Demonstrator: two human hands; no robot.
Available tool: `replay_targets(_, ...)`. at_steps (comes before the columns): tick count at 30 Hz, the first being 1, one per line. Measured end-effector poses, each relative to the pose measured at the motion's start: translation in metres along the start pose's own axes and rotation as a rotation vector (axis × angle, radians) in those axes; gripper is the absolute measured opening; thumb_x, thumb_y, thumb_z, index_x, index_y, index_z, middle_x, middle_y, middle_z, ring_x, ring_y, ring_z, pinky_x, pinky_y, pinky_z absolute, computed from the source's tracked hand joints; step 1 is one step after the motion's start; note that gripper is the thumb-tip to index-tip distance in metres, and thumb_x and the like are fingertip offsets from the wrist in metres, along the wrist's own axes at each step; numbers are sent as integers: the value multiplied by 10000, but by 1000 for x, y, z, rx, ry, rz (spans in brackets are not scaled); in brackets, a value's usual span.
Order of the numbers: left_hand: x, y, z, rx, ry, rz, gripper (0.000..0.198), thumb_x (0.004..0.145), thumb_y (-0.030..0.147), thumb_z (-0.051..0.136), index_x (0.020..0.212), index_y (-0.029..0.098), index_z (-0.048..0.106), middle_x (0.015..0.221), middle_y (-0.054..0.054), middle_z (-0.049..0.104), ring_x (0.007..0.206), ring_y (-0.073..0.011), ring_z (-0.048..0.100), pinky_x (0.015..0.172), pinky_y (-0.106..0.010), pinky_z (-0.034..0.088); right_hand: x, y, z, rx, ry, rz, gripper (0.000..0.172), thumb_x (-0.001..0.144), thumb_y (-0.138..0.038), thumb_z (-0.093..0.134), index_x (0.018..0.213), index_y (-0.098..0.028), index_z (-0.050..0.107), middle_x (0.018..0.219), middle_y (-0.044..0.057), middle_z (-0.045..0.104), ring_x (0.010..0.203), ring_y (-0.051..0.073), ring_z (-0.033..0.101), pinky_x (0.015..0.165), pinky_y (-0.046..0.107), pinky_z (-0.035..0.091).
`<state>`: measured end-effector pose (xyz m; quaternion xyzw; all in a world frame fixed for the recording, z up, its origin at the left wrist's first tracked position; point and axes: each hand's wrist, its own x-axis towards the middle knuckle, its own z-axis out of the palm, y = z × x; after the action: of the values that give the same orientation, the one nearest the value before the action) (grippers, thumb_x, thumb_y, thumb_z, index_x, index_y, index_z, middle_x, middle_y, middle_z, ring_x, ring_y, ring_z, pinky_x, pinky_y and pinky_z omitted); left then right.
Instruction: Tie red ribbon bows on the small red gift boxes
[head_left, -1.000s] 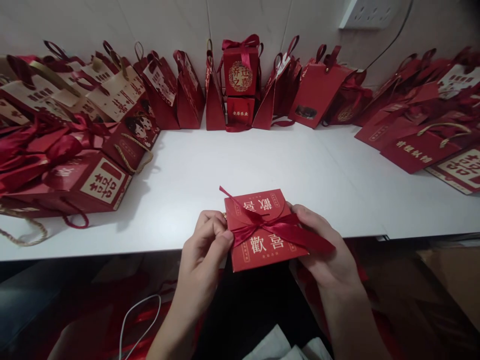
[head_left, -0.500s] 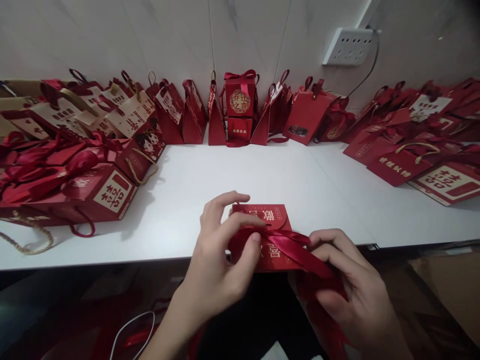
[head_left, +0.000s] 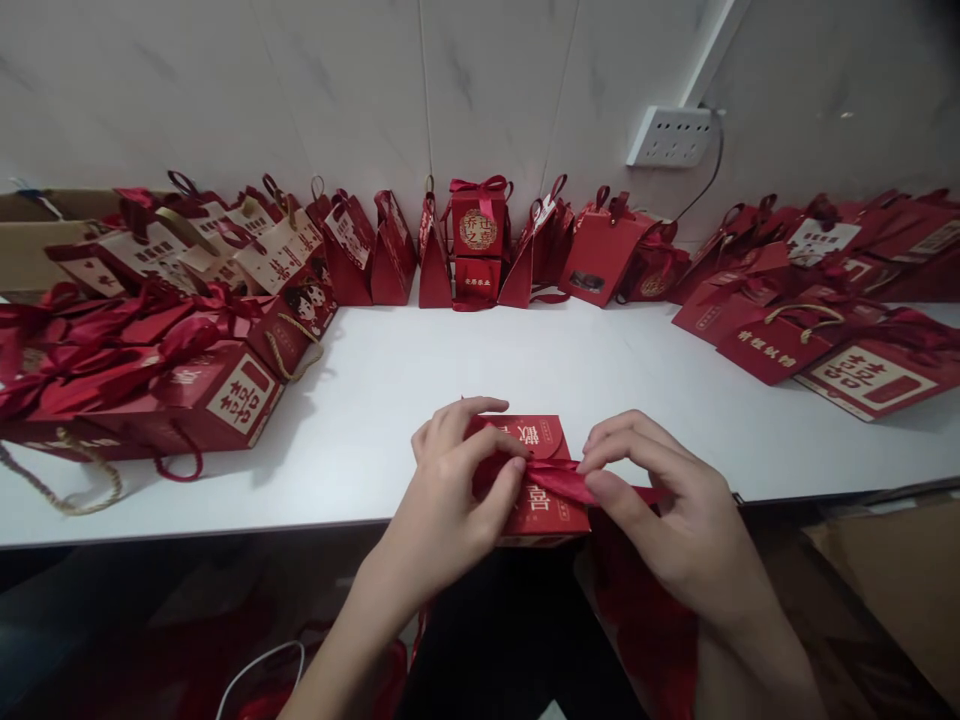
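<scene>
A small red gift box (head_left: 541, 500) with gold characters lies at the front edge of the white table (head_left: 480, 370). A red satin ribbon (head_left: 559, 480) crosses its top. My left hand (head_left: 454, 490) rests on the box's left side, thumb and fingers pinching the ribbon near its middle. My right hand (head_left: 664, 510) pinches the ribbon's other end at the box's right side, fingers curled. The ribbon's tail runs under my right hand and off the table edge.
Red gift bags and boxes line the back wall, with a bow-topped box (head_left: 478, 228) in the centre. Piles of red bags lie at the left (head_left: 187, 370) and right (head_left: 810, 330). A wall socket (head_left: 670, 136) with a cable hangs at the upper right.
The box has been lowered from my hands onto the table edge. Both hands shifted from gripping its sides to pinching the ribbon on top, the right hand rising to the box.
</scene>
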<state>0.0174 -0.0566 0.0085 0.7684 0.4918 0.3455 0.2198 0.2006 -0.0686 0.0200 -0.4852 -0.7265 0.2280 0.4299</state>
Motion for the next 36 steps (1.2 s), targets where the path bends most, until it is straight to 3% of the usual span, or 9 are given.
replay_targets(6, 1, -1, 1, -32, -3, -17, 151, 878, 211, 446, 863, 232, 595, 1189, -64, 521, 1162, -237, 445, 983, -485, 312, 9, -2, -1, -117, -11, 52, 233, 863, -356, 546, 682, -210, 560, 749, 9, 586, 704, 143, 557, 634, 250, 442)
replay_targets(13, 3, -2, 2, -34, 15, -22, 162, 865, 181, 450, 859, 229, 604, 1181, -60, 531, 1156, -237, 454, 985, -485, 318, -6, -11, -16, -261, -179, 127, 189, 756, -415, 654, 685, -250, 596, 632, -28, 616, 583, 146, 568, 516, 252, 431)
replay_targets(19, 3, -3, 3, -38, 16, -31, 160, 876, 204, 441, 853, 226, 598, 1180, -64, 528, 1162, -241, 453, 982, -485, 321, -13, -9, -14, -334, -185, 115, 75, 809, -324, 593, 760, -270, 614, 737, -31, 647, 630, 146, 593, 557, 258, 447)
replay_targets(24, 3, -3, 3, -36, 13, -35, 164, 879, 210, 442, 847, 226, 602, 1194, -62, 523, 1155, -245, 455, 981, -499, 320, -13, -7, -11, -389, -165, 175, 183, 762, -432, 641, 788, -255, 606, 692, -22, 628, 588, 154, 587, 544, 265, 448)
replay_targets(31, 3, -3, 2, -19, 11, -24, 171, 884, 220, 439, 862, 233, 608, 1198, -62, 516, 1171, -249, 433, 985, -504, 315, -11, -9, -10, -302, -237, 220, 203, 836, -356, 548, 676, -232, 541, 625, -37, 619, 530, 121, 573, 511, 228, 437)
replay_targets(36, 2, -5, 0, -10, -3, -9, 190, 896, 224, 420, 895, 246, 608, 1259, -58, 479, 1201, -248, 404, 985, -493, 314, -9, -9, -9, -237, -150, 152, 174, 856, -351, 533, 730, -231, 541, 672, -29, 614, 555, 117, 553, 495, 217, 426)
